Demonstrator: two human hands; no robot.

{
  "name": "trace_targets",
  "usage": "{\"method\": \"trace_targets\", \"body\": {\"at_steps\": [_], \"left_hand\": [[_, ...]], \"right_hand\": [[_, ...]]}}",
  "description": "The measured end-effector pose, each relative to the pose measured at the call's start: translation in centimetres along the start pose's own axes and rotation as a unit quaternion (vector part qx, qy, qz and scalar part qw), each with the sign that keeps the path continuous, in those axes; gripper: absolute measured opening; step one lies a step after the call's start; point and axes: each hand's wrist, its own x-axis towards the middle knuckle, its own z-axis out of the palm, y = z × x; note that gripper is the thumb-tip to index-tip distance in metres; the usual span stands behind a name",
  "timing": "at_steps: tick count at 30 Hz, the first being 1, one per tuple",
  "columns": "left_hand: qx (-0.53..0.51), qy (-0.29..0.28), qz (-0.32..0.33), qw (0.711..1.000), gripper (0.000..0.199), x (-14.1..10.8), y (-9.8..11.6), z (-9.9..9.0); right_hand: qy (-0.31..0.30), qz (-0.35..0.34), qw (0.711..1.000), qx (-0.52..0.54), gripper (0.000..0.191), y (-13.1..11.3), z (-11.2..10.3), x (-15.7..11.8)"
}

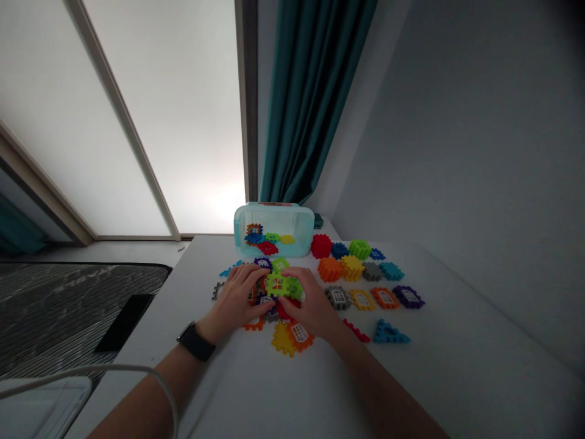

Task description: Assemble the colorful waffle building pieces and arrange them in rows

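- A grey wall (470, 122) goes up on my right. Straight ahead is a big milky window (183, 110) with a teal curtain (311, 91) hanging beside it.
- Down on my left is a dark striped bed (77, 305) with a flat black thing (124, 322) lying on it near the edge.
- My arms reach out over a white table (457, 347). Its left edge runs close by my left arm, and its right side goes along the wall.
- A white cord (155, 381) loops up in front of my left arm, near the table edge.
- At the far end of the table sits a clear plastic box (274, 230) with a few colored blocks inside.
- Rows of gear-shaped blocks (329, 269) lie just to the right of my hands, and some have little windows on them.
- A blue triangle block (390, 333) lies near my right wrist.
- My left hand (235, 299), with a black watch (195, 341) on the wrist, and my right hand (311, 302) curve in toward each other. My fingers press down around a lime green block (278, 285) in the middle of a messy pile of blocks (286, 338). I cannot tell which fingers pinch it.
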Motion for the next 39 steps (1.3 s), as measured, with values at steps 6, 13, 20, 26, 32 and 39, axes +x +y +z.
{"method": "trace_targets", "body": {"at_steps": [6,13,20,26,32,39], "left_hand": [[-0.005,0.004,0.011,1.0,0.043,-0.19,-0.55,-0.16],[-0.025,0.041,-0.038,0.998,0.042,-0.4,-0.83,0.22],[-0.033,0.068,-0.066,0.995,0.043,-0.18,-0.49,0.11],[-0.04,0.059,-0.057,0.996,0.04,-0.16,-0.26,0.1],[-0.046,0.05,-0.059,0.996,0.042,-0.28,-0.49,0.28],[-0.054,0.043,-0.067,0.995,0.042,-0.27,-0.29,0.38]], "right_hand": [[-0.02,-0.063,0.997,-0.027,0.049,0.44,-0.1,-0.06],[0.034,-0.079,0.995,-0.059,0.054,0.4,-0.2,-0.16],[0.026,-0.099,0.992,-0.074,0.043,0.46,-0.02,-0.15],[0.034,-0.101,0.991,-0.077,0.032,0.65,-0.01,-0.05],[0.039,-0.098,0.991,-0.078,0.025,0.87,0.09,-0.11],[0.044,-0.098,0.991,-0.08,0.026,0.9,0.23,-0.17]]}}
